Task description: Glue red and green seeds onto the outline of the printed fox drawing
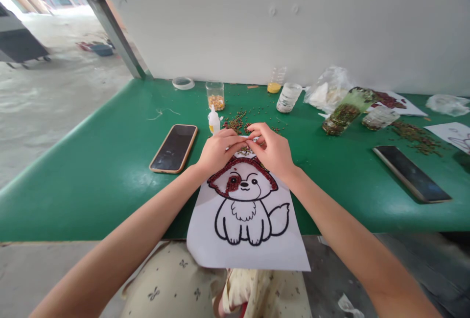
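A sheet of paper with a black-outlined cartoon animal lies at the table's front, its lower end hanging over the edge. Dark red beans cover the animal's head border and one eye patch. Above the head, my left hand and my right hand meet at the fingertips, both closed in a pinch. Whatever is between the fingers is too small or hidden to make out. A small white glue bottle stands just beyond my left hand. Loose mixed beans are scattered behind the fingers.
Left of the paper is a phone; another phone lies at right. Farther back are a cup of corn kernels, a clear cup, a tipped green bottle of beans and plastic bags. A white wall panel borders the green table.
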